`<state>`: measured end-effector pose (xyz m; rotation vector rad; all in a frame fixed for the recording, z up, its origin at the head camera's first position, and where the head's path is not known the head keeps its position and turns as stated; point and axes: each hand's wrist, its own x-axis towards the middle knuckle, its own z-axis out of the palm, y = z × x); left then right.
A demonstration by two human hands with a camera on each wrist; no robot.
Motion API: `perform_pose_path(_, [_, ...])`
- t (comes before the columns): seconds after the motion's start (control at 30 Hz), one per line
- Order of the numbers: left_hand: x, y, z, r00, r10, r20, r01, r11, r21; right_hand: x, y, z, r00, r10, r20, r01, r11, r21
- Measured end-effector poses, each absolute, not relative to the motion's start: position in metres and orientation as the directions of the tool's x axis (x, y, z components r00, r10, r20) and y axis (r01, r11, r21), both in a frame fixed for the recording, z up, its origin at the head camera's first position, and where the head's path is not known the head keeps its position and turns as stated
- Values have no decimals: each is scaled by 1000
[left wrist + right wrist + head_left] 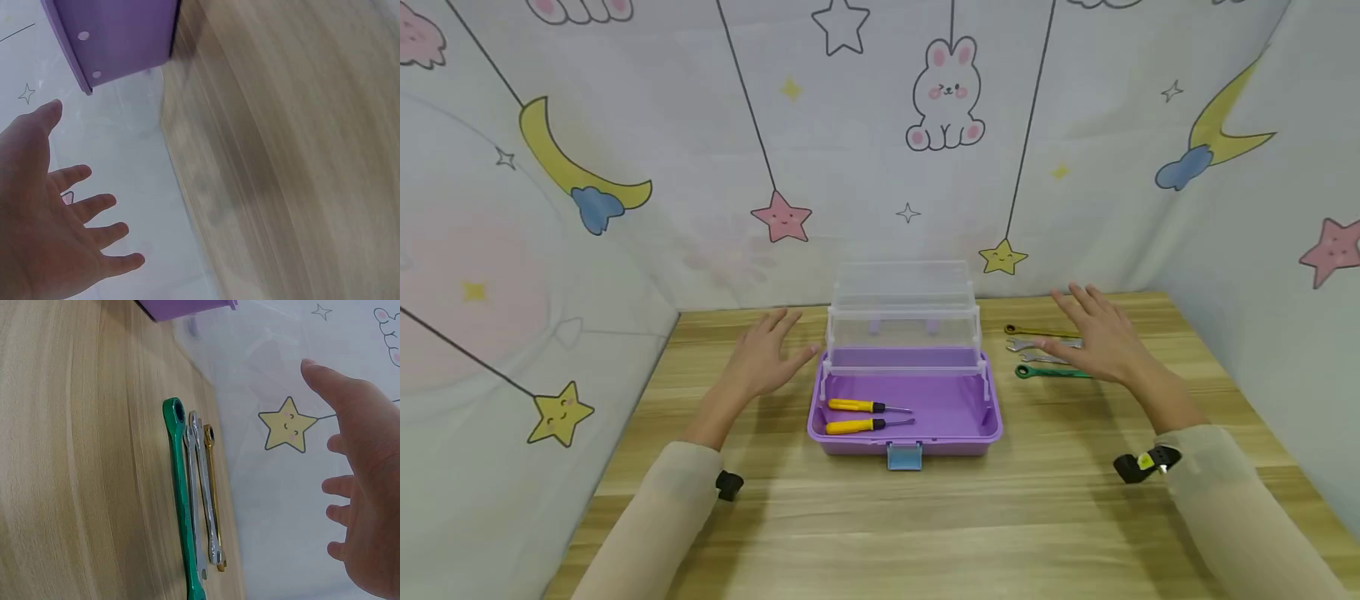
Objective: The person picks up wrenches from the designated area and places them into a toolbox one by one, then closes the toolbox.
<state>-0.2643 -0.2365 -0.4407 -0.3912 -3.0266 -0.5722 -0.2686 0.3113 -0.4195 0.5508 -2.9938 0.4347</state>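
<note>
Left hand (760, 357) spread, fingers apart and grasping nothing; right hand (1101, 337) likewise released, thumb held away from the fingers; purple plastic toolbox (943, 408) sits between the two hands, just beyond the left thumb tip, its clear plastic lid and trays (898, 279) raised, pale-blue latch (905, 457) hanging at the front; inside it, nearer the wearer than the left fingertips, lie two slim screwdrivers with yellow handles (850, 427); below the right fingers, on the wood-grain tabletop (865, 533), four long metal wrenches lie roughly side by side: one green (181, 494), two silver, one gold (214, 487); right wrist view shows the fingers clear of them; handling, judged by look: wrenches stiff, fairly heavy for their size, polished silver ones perhaps slippery, best pinched mid-shank; screwdrivers light and rigid, take by the yellow grips; toolbox probably light, walls slightly flexible, hold low on both side walls; clear trays look the most fragile part, so avoid lifting by them.
</note>
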Motion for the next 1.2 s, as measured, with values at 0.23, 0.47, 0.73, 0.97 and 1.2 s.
perform_pose_path(0.23, [-263, -231, -432, -968, 252, 16, 223, 825, 519, -273, 310, -419, -932, -343, 121, -363, 894, -262])
perform_pose_path(0.47, [-261, -228, -435, -938, 311, -150, 68, 594, 802, -283, 314, -422, -931, -344, 124, -366, 871, -328])
perform_pose_path(0.73, [-255, -222, -447, -896, 346, -280, -165, 324, 931, -298, 323, -435, -961, -265, 75, -269, 846, -461])
perform_pose_path(0.97, [-251, -219, -457, -891, 356, -280, -215, 213, 953, -307, 325, -455, -969, -236, 73, -238, 817, -525])
perform_pose_path(1.2, [-249, -218, -462, -895, 352, -274, -233, 153, 960, -316, 324, -471, -972, -225, 71, -225, 800, -557])
